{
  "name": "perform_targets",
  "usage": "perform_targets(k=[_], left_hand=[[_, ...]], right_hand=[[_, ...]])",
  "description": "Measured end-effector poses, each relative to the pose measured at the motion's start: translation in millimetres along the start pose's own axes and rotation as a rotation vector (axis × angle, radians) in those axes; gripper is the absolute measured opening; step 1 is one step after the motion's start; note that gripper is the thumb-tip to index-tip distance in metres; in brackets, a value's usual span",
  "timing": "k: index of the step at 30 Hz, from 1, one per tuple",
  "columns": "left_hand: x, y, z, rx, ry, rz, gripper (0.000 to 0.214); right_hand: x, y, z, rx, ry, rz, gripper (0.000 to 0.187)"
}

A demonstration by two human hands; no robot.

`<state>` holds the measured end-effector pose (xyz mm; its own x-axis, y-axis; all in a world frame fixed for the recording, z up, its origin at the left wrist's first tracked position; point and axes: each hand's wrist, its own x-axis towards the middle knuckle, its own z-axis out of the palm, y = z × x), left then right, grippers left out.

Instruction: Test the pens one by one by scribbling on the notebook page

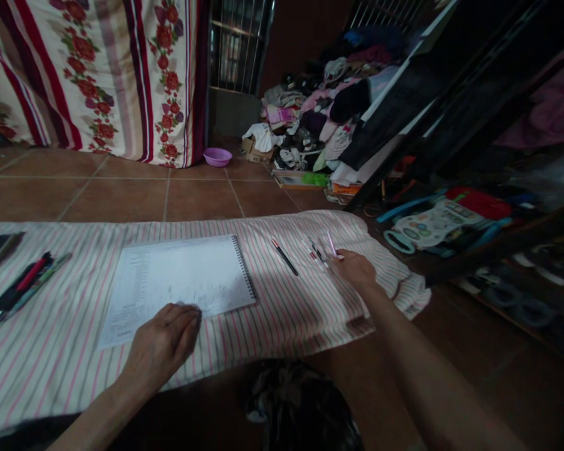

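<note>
The place looks like a lived-in room of a home: beyond the left hand (167, 338), a large floral curtain (172, 81) hangs down to a brown tiled floor (197, 197). Past the right hand (356, 268), a heap of clothes (319, 109) is piled up near a barred window (237, 47), with a purple basin (217, 156) on the tiles between curtain and heap. Under both hands spreads a striped cloth (244, 338), and a colourful bag (444, 219) lies to the right of the right hand.

White spiral notebook (192, 269) flat on striped cloth (244, 335); pinkish pen (331, 242) apparently in right hand (356, 266)
</note>
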<state>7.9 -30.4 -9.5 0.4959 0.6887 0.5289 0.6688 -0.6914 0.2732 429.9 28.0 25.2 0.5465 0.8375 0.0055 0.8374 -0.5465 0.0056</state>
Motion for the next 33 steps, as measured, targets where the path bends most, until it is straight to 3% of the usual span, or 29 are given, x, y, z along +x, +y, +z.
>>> perform_targets(k=[10, 20, 29, 33], left_hand=[[1.6, -0.7, 0.7, -0.019, -0.028, -0.016, 0.025], [-4.0, -3.7, 0.9, -0.047, -0.037, -0.039, 0.024], [-7.7, -5.1, 1.6, -0.085, -0.1, -0.183, 0.023], [-8.0, -8.7, -1.9, -0.078, -0.104, -0.236, 0.022]], right_hand=[[22.8, -1.4, 19.6, 0.006, -0.056, 0.043, 0.036], [20.9, -1.1, 21.5, 0.025, -0.073, -0.022, 0.039], [11.0, -8.7, 14.5, 0.023, -0.097, -0.087, 0.042], [16.5, -18.5, 10.6, 0.022, -0.034, 0.05, 0.045]])
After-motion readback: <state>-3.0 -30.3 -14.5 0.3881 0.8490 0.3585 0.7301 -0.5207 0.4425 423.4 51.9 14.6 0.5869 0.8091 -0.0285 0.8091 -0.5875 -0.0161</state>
